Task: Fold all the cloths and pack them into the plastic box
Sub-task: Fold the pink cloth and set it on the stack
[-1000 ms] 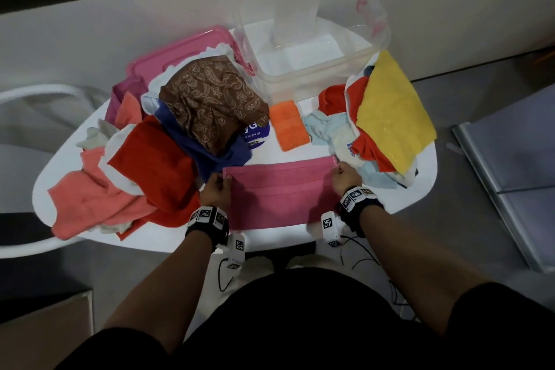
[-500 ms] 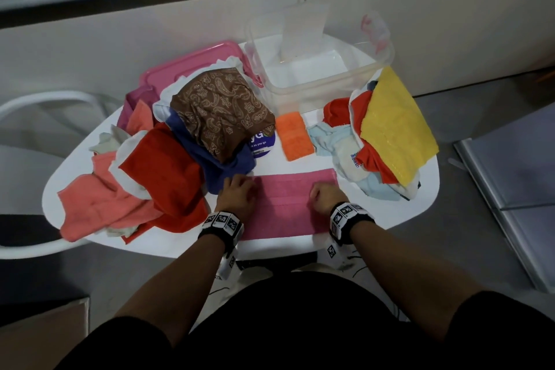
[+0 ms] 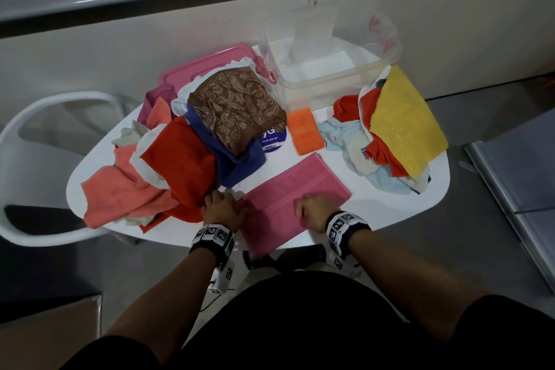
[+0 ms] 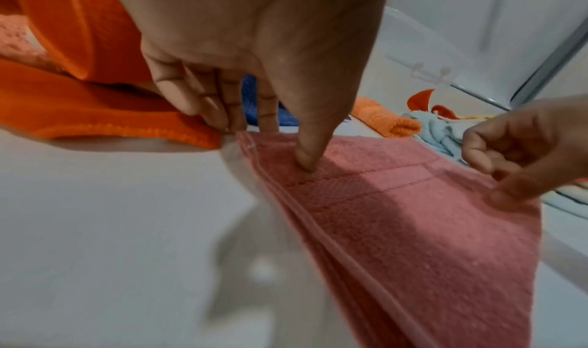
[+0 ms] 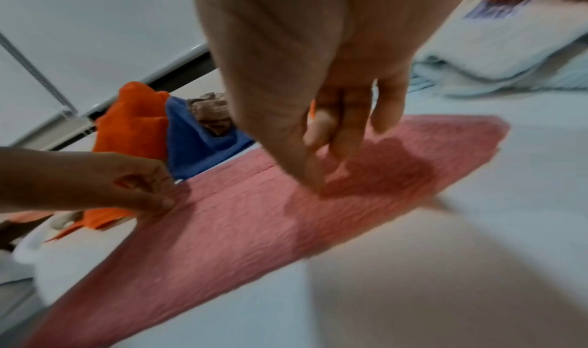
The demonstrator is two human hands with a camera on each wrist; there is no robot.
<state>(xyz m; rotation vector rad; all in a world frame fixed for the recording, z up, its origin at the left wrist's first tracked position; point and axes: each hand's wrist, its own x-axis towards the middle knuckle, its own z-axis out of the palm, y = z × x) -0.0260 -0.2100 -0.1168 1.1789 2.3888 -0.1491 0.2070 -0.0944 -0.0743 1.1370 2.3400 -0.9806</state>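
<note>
pink cloth (image 3: 295, 204) now skewed on white table (image 3: 390, 207); both hands' fingers (image 4: 305, 152) pinch it.

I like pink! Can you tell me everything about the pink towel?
The pink towel looks like soft terry cloth with a woven band. It lies folded in layers, flat on the white table, its near end hanging over the edge. The left hand pinches its left edge; the right hand touches its middle.
</note>
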